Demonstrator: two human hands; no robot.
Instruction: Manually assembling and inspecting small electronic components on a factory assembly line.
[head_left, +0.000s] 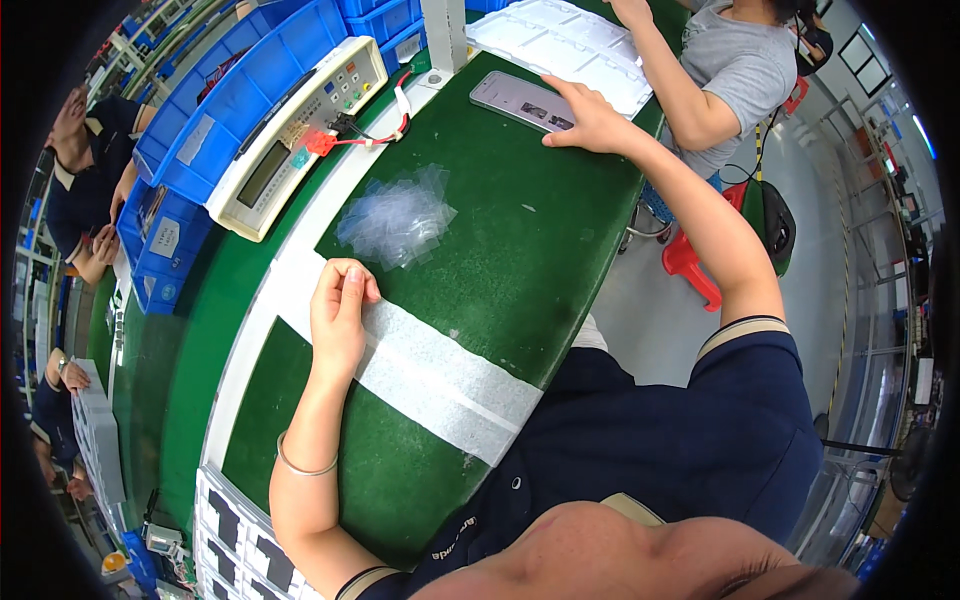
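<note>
Far on the green work table (480, 290), my right hand (597, 122) grips the near right end of a light-coloured smartphone (510, 100). Its fingers lie along one edge and the thumb on the other; the screen is lit. My left hand (340, 312) is curled closed at the far left end of a white cloth-like strip (440, 378) laid across the table. Whether anything small sits in those fingers is hidden. Just beyond it lies a loose heap of thin clear film pieces (398, 217).
A cream bench meter (300, 135) with red leads stands at the far left, before blue bins (215, 110). White trays (570, 45) lie beyond the phone; another tray with black parts (245, 540) is near left. A co-worker in grey (735, 70) sits far right, by a red stool (690, 268).
</note>
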